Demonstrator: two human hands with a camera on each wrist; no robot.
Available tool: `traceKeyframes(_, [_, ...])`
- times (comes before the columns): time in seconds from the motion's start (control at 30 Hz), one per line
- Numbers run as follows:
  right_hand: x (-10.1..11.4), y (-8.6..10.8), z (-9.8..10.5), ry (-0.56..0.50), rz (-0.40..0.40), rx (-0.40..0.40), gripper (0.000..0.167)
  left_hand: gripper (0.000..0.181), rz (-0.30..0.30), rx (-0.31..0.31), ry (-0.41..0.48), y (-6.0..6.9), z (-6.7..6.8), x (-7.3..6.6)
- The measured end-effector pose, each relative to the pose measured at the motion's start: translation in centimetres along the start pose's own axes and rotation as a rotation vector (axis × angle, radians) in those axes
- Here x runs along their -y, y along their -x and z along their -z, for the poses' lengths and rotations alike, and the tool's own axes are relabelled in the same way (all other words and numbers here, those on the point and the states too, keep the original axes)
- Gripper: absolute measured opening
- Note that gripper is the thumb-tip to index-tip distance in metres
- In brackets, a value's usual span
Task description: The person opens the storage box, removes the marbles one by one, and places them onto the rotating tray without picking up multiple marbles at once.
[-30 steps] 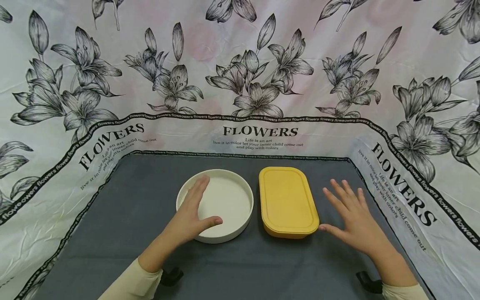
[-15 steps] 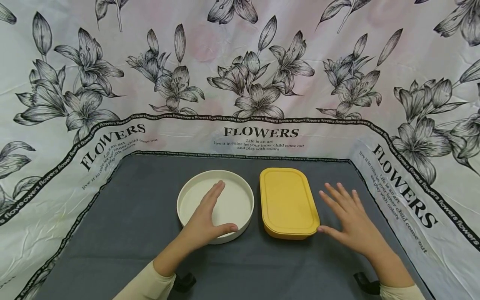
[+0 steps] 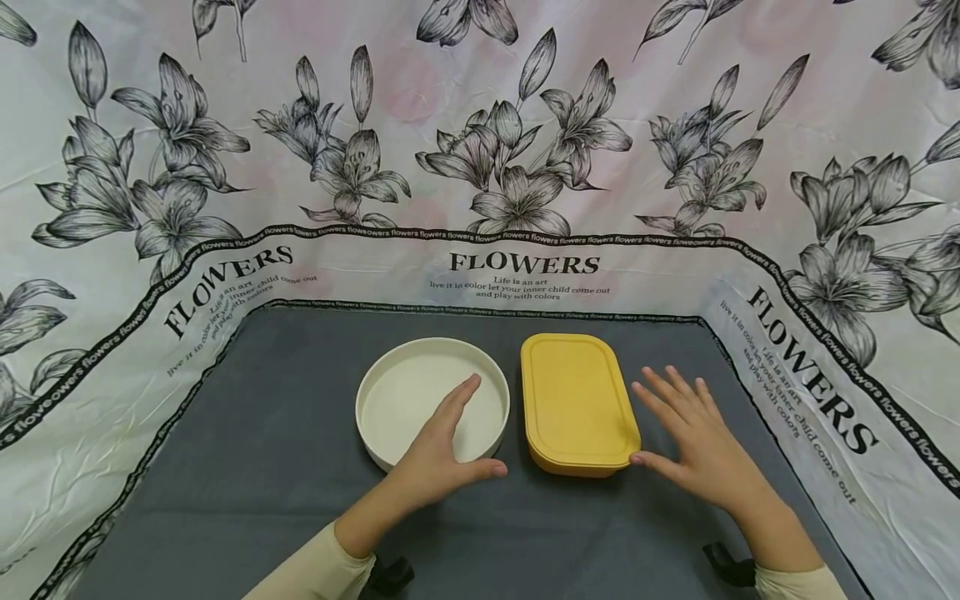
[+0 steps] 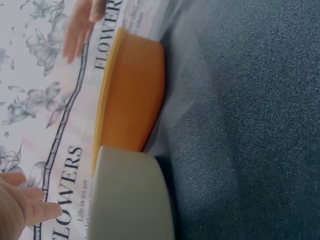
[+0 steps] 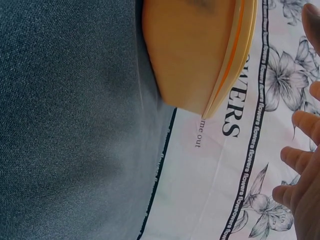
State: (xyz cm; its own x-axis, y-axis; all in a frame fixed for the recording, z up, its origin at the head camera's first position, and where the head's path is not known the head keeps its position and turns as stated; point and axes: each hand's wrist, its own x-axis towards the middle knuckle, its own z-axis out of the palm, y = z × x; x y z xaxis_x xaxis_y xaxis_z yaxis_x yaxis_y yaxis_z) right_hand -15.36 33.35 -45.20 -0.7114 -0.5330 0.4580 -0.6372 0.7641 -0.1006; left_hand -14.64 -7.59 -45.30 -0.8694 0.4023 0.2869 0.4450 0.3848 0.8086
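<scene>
A round white dish (image 3: pixel 412 400) with a low rim lies left of a yellow lidded box (image 3: pixel 577 400) in the head view. My left hand (image 3: pixel 438 462) hovers over the dish's near right part, thumb spread from the fingers and holding nothing. To the right of the box is my right hand (image 3: pixel 697 446), its fingers spread and its thumb tip close to the box's near right corner; whether it touches, I cannot tell. In the left wrist view the white dish (image 4: pixel 132 200) stands before the yellow box (image 4: pixel 132 90). The right wrist view has the box (image 5: pixel 195 50) apart from the fingers.
Dark grey cloth (image 3: pixel 262 433) covers the surface under the dish and box. A white border (image 3: pixel 517 275) with printed flowers and lettering surrounds it at the back and sides. A black strap piece (image 3: pixel 731 567) shows by the right wrist.
My left hand has moved right and slightly nearer across the dish. My right hand has drifted a little left toward the box. Dish and box stay in place.
</scene>
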Motion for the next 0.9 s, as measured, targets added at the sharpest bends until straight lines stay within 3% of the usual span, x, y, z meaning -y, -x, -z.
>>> traceKeyframes(0.27, [0.3,-0.1,-0.2,-0.008,0.019,0.001,0.098,0.116,0.039,0.045,0.032,-0.6,-1.8,-0.7])
traceKeyframes(0.53, [0.7,-0.1,-0.5,-0.018,0.035,0.028,0.097,0.121,0.068,0.049,0.052,-0.9,-4.1,-1.6])
traceKeyframes(0.73, [0.8,-0.1,-0.7,-0.02,0.05,0.034,0.095,0.128,0.103,0.088,0.084,-1.0,-5.9,-1.4])
traceKeyframes(0.9, [1.2,-0.2,-1.0,-0.031,0.059,0.047,0.094,0.132,0.101,0.073,0.109,-1.1,-7.5,-0.9])
